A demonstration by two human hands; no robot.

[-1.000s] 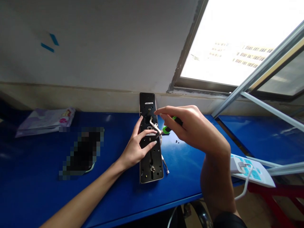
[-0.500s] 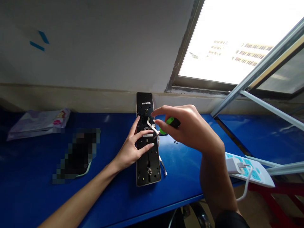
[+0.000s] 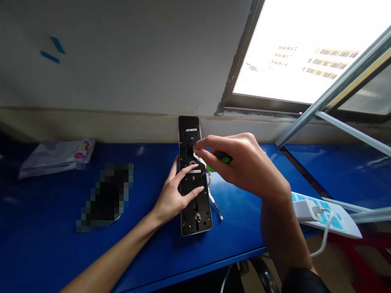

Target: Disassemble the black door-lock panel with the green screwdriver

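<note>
A long black panel (image 3: 191,203), which looks like the back of a door lock, stands lengthwise on the blue table, its far end by the wall. My left hand (image 3: 174,195) steadies it, one finger at the left edge, another finger and the thumb across its face. My right hand (image 3: 238,162) keeps a green and black screwdriver (image 3: 224,157) in the palm. Its thumb and index finger pinch close together at the white-wrapped cable (image 3: 200,158) near the panel's opening; the exact grip is hidden. The cable's loose end with a small white connector (image 3: 221,218) lies right of the panel.
A phone-like dark shape (image 3: 106,195), blurred out, lies left on the blue table (image 3: 146,252). Behind it rests a purple and white packet (image 3: 58,156). A white power strip (image 3: 345,226) with a plugged-in charger (image 3: 305,210) sits right, beside a metal frame (image 3: 305,122).
My right thumb and index finger have closed together at the cable, and the screwdriver has turned in the palm. My left upper finger has slid down the panel's edge. The whole view has shifted slightly.
</note>
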